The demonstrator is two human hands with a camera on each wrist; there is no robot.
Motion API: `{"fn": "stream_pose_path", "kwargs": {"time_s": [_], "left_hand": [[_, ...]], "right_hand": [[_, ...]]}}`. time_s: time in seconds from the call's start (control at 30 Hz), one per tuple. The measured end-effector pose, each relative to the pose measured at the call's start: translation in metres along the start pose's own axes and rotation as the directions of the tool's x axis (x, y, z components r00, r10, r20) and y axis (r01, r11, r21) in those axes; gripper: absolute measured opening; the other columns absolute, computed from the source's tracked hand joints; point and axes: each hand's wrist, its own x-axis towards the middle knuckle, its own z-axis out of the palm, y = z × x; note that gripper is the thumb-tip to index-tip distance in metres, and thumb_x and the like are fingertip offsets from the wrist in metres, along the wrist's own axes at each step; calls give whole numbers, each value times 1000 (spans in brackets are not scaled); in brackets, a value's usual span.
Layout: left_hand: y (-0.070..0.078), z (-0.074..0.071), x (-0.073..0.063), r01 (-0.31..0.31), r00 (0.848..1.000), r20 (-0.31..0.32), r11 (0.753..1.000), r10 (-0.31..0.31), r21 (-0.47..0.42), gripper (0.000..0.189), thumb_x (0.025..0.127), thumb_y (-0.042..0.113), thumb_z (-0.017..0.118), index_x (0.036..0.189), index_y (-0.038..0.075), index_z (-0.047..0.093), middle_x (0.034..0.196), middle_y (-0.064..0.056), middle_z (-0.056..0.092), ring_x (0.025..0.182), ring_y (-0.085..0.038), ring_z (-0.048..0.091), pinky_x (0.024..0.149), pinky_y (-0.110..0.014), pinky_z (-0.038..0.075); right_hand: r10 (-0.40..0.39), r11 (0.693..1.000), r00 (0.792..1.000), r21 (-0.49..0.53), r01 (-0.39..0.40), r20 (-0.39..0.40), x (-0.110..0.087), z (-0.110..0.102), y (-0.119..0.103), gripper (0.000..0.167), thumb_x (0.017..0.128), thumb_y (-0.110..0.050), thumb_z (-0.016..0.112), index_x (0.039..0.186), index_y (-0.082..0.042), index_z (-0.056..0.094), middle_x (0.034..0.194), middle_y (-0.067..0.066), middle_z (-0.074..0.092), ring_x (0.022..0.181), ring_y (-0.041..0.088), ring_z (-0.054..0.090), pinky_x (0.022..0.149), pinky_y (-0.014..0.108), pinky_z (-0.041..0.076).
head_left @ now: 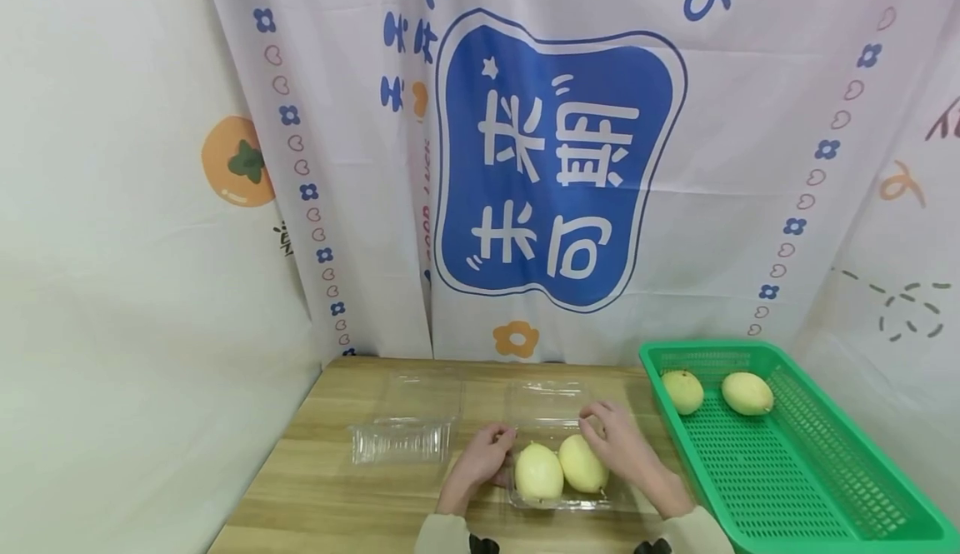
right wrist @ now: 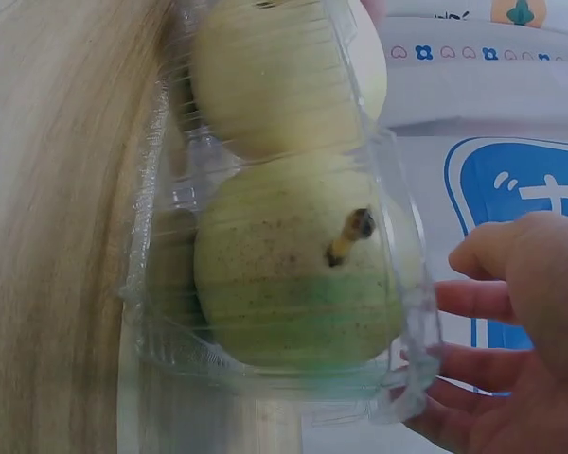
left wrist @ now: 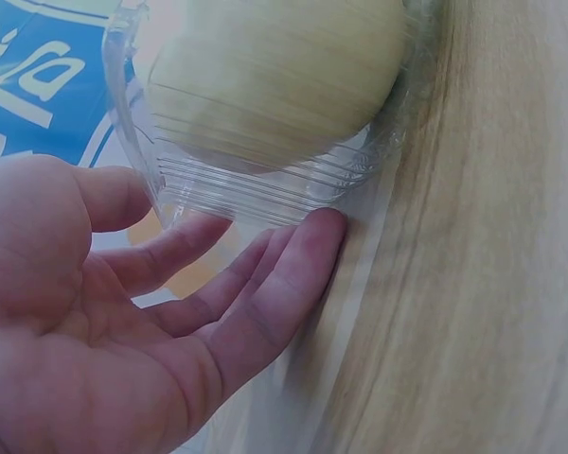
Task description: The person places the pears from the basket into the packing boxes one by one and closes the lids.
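Observation:
Two pale yellow pears point(head_left: 538, 472) sit side by side in a clear plastic clamshell box point(head_left: 558, 504), its lid point(head_left: 551, 400) folded open toward the back. At the box's left end is my left hand point(head_left: 483, 458); in the left wrist view its fingertips point(left wrist: 317, 227) touch the ribbed end wall, with the thumb beside the rim. My right hand point(head_left: 618, 446) reaches over the box's right end. In the right wrist view its fingers point(right wrist: 478, 369) meet the rim at one corner, while the thumb stands apart from it. A stem shows on the nearer pear point(right wrist: 284, 274).
A second clear clamshell box point(head_left: 401, 443) stands open on the wooden table point(head_left: 315, 487) to the left. On the right is a green plastic basket point(head_left: 772, 471) with two more pears point(head_left: 747, 393) at its far end. A printed cloth point(head_left: 375, 287) hangs behind the table.

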Motion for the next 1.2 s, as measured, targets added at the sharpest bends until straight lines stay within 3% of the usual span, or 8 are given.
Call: {"fn": "stream_pose_path", "kwargs": {"time_s": [0.17,0.27,0.4,0.53,0.63,0.8,1.0,1.2], "left_hand": [[1,0,2,-18,1000,-10,1000,18,19,35,102,31,52,114,0,61,89,-10,59,79,-18,55,65,-30,49],[2,0,2,-17,1000,-2,1000,17,18,33,102,30,52,113,0,61,88,-11,60,78,-18,55,65,-31,50],[3,0,2,3,1000,5,1000,-3,24,32,101,30,52,113,1,61,90,-11,60,78,-18,55,65,-31,50],[5,-1,4,24,1000,20,1000,-24,5,35,102,30,51,114,0,60,88,-10,58,76,-17,54,59,-31,54],[6,-1,5,34,999,36,999,-33,-25,36,103,30,49,117,-2,59,86,-9,56,74,-17,53,53,-31,56],[5,1,9,29,999,40,999,-27,-47,38,103,28,49,123,-3,57,90,-12,57,75,-18,55,53,-32,57],[5,4,13,33,999,21,998,-32,-55,38,103,28,50,125,-3,56,92,-15,58,75,-18,56,52,-32,57],[3,3,12,20,1000,-22,995,-22,-93,39,101,26,53,127,-4,53,95,-17,60,75,-19,57,53,-32,56]], "right_hand": [[11,998,998,-60,-14,-65,1,2,7,8,89,-12,67,95,-8,70,104,14,68,103,35,61,89,53,52],[65,995,996,-66,-69,-57,-1,2,11,13,90,-13,66,99,-4,70,108,18,68,105,38,61,92,55,51],[163,986,986,24,-163,-20,-3,1,17,21,91,-12,65,108,0,67,111,21,68,102,37,64,89,52,53],[262,955,965,143,-261,12,-3,3,26,27,93,-13,62,115,1,64,111,22,66,94,31,67,80,45,57],[309,935,950,173,-311,34,-4,4,33,30,95,-16,61,119,1,61,109,22,66,92,32,68,78,45,57],[368,906,928,200,-373,66,-6,6,42,37,97,-21,60,125,3,57,103,20,70,94,34,69,79,45,57],[425,864,899,249,-438,106,-9,7,45,42,97,-22,59,129,5,56,102,20,71,80,22,68,64,32,55],[444,831,883,298,-469,152,-7,12,45,43,99,-25,57,129,6,56,101,22,70,59,17,60,48,31,51]]}}
